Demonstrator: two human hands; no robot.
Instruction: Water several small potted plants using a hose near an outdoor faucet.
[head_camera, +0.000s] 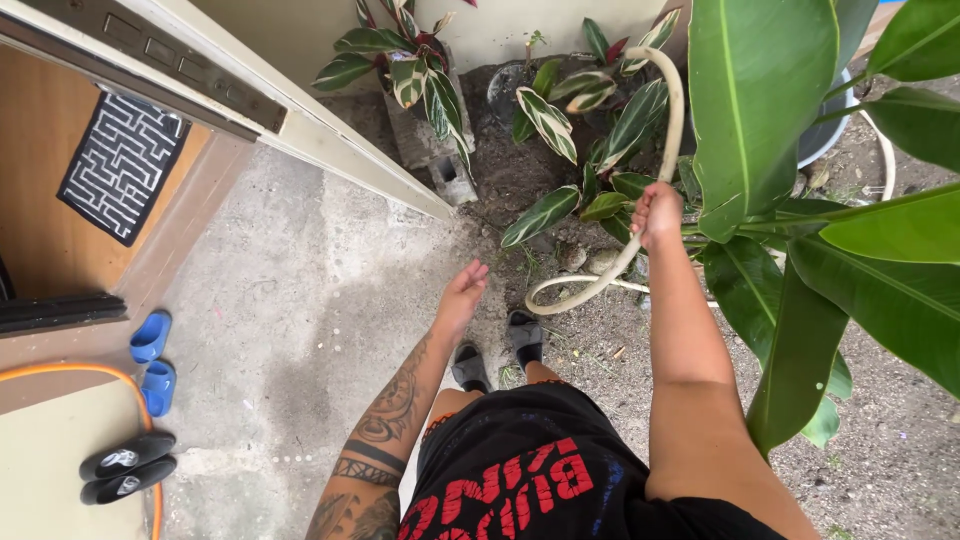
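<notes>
- I see my right hand (656, 212) clenched around a pale hose (672, 120), held out in front of me above the soil.
- From that grip the hose rises in an arch and curls over at the top, its end pointing down among the striped plants (548, 120) by the wall.
- Below the grip the hose drops to the ground and loops just ahead of my feet (500, 350), running on behind the big green leaves (760, 110) to my right.
- My left hand (462, 290) is released, fingers loosely spread, holding nothing; it hangs over the concrete (300, 320), well apart from the hose.
- My feet, in dark sandals, stand at the edge where concrete meets bare soil (520, 170).
- The big leaves fill the right side, one hanging just beside my right hand.
- A grey block (452, 180) lies at the corner of the wall, near the striped plants.
- A grey tub (825, 135) shows partly behind the big leaves; I cannot tell what is in it.
- On the left, a wooden floor carries a dark patterned mat (122, 165).
- Near it lie blue slippers (152, 358) and, further back toward me, black slippers (125, 467), each pair side by side.
- An orange hose (100, 372) curves past both pairs of slippers.
</notes>
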